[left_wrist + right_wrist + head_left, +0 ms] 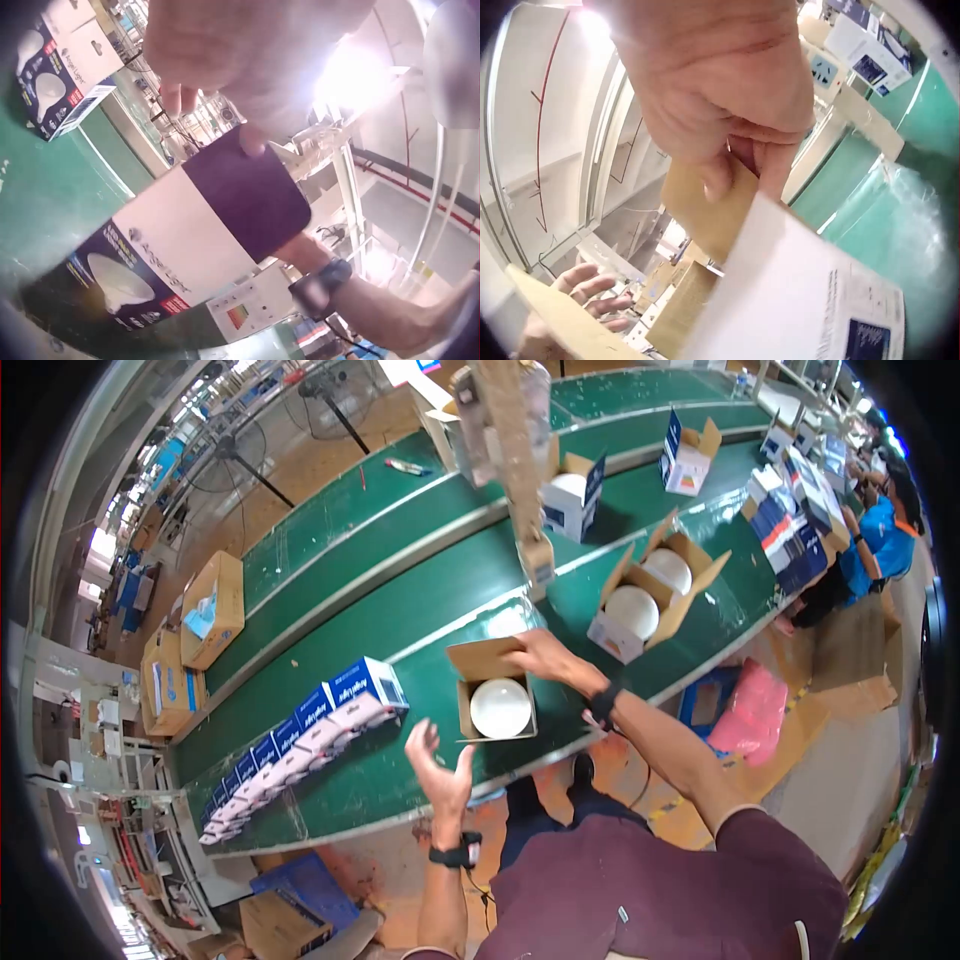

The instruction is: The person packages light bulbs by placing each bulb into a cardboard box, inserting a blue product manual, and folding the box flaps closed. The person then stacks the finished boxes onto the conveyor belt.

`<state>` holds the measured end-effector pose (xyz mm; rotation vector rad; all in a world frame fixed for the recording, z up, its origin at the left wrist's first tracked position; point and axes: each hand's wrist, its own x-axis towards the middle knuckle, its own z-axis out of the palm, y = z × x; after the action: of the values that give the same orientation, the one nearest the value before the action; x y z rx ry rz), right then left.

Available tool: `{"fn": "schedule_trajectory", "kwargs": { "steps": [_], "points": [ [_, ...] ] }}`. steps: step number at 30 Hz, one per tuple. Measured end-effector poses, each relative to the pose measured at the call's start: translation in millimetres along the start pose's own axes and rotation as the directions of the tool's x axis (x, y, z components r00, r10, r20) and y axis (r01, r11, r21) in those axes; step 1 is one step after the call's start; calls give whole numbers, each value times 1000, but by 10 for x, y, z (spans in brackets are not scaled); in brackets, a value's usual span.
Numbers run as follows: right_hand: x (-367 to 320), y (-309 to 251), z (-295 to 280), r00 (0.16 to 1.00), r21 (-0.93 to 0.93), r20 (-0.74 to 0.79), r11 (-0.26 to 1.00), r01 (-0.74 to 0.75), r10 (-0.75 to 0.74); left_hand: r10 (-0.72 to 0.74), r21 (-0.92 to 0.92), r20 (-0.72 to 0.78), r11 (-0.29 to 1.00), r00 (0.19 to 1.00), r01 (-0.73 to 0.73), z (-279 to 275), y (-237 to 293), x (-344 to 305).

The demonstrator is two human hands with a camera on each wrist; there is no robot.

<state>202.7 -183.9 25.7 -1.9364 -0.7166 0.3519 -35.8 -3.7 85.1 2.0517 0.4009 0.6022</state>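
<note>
An upright carton [484, 658] with raised flaps stands on the green surface, a round white dome [500, 708] inside it. At its far right side my right hand [555, 660] pinches a brown flap [709, 210] between thumb and fingers, as the right wrist view shows. My left hand [440, 775] is at the carton's near left, palm up with fingers spread and bent a little, holding nothing. In the left wrist view the left hand [240, 67] looms over the carton's printed side [180, 232]; whether the thumb touches its dark flap I cannot tell.
A row of blue-and-white boxes [305, 712] lies to the left. Two joined open cartons with white domes [632, 613] stand at the right, and more open cartons [688, 465] farther back. A post [515, 470] rises behind the carton. Another person [880, 550] is at far right.
</note>
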Motion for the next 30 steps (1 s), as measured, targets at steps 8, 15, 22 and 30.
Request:
{"fn": "schedule_trajectory", "kwargs": {
  "steps": [8,15,22,30],
  "points": [
    [-807,-362,-18,879,-33,-465,994,101,-105,224,146,546,924,808,-355,-62,-35,430],
    [-1271,-346,405,977,-64,-192,995,79,-90,-99,53,764,995,638,90,302,58,826],
    [-1186,-149,387,944,-214,-207,953,212,-257,-217,179,975,902,54,393,691,-467,1193],
    [-1223,-73,508,972,-63,-193,990,123,-133,-336,223,936,792,101,569,689,-317,1237]
  ]
}}
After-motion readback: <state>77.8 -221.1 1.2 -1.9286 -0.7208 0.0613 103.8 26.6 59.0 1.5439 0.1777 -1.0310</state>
